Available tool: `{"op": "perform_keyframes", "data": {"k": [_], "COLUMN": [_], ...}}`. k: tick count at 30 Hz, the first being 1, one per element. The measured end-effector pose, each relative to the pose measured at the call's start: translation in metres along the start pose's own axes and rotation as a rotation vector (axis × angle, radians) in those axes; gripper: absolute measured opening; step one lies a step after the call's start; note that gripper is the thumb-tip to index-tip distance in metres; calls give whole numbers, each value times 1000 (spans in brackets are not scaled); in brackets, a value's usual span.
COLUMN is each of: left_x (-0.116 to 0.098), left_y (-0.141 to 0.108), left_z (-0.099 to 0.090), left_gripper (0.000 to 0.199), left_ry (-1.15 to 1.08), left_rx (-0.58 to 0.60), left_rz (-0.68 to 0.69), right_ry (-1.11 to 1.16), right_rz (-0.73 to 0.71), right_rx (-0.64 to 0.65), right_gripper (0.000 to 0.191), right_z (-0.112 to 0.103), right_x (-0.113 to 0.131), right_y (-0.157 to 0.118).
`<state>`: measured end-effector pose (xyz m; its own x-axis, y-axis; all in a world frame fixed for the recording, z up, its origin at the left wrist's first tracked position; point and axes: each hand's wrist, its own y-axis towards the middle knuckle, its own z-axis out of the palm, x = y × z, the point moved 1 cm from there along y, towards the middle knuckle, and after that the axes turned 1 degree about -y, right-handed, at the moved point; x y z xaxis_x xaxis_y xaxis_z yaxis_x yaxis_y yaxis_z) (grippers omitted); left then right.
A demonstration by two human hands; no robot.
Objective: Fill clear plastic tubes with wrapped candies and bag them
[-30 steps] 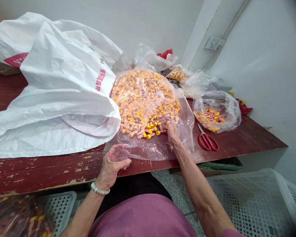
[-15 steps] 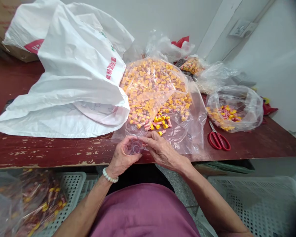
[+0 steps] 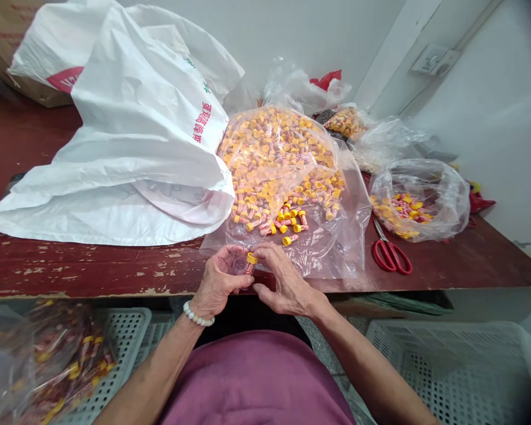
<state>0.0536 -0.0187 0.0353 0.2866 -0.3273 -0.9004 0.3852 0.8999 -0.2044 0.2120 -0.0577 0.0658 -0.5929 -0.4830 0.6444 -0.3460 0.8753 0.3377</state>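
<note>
Holding a clear holder in the left hand, touching a yellow-capped tube there with the half-open right hand; apparently one placed, with many left on the plastic bag.

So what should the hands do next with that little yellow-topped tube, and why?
Maybe the right hand should gently press the yellow-capped tube down, since a fingertip is by the cap and the left hand holds the clear plastic holder against it.

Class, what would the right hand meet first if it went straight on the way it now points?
Probably the yellow-capped tube at the left hand; the right fingers may already touch it, as depth is unclear.
</note>
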Motion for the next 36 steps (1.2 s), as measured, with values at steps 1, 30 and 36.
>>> {"op": "perform_keyframes", "data": {"k": [1,30,36], "left_x": [0,0,-4], "left_y": [0,-1,0], "left_z": [0,13,12], "left_gripper": [54,42,42], "left_ry": [-16,385,363], "left_rx": [-7,183,225], "left_rz": [-11,51,73], "right_ry": [7,636,50], "right_rz": [1,341,50], "right_rx": [1,-391,-297], "right_gripper": [53,17,10], "right_z": [2,4,-8], "right_x": [0,-5,-3], "right_y": [0,7,3]}}
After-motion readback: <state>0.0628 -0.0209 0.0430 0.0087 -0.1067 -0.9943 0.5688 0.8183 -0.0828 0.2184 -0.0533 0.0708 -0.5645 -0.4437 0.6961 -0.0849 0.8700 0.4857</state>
